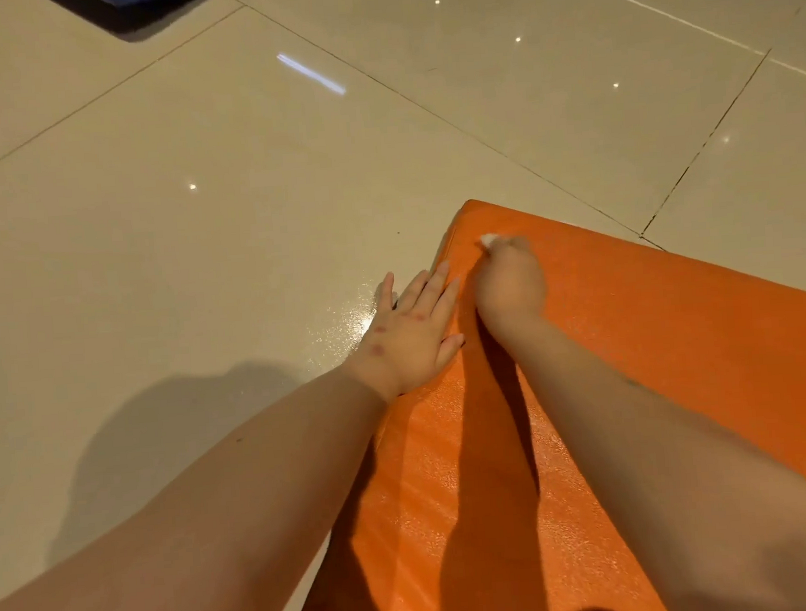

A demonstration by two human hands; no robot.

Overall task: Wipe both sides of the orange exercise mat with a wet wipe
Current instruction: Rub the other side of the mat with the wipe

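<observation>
Orange textured foam exercise mat lay flat on glossy beige tiled floor, far corner nr centre of view. My R hand was curled round small white wet wipe, pressing it on mat just inside that corner; blurred, finger detail unclear. L hand lay flat, fingers spread, across mat's L edge, partly on floor. Judged top side in progress, underside not yet done. Best approach IMO: overlapping strokes fm corner twd me, even pressure, L hand anchoring vs sliding.
</observation>
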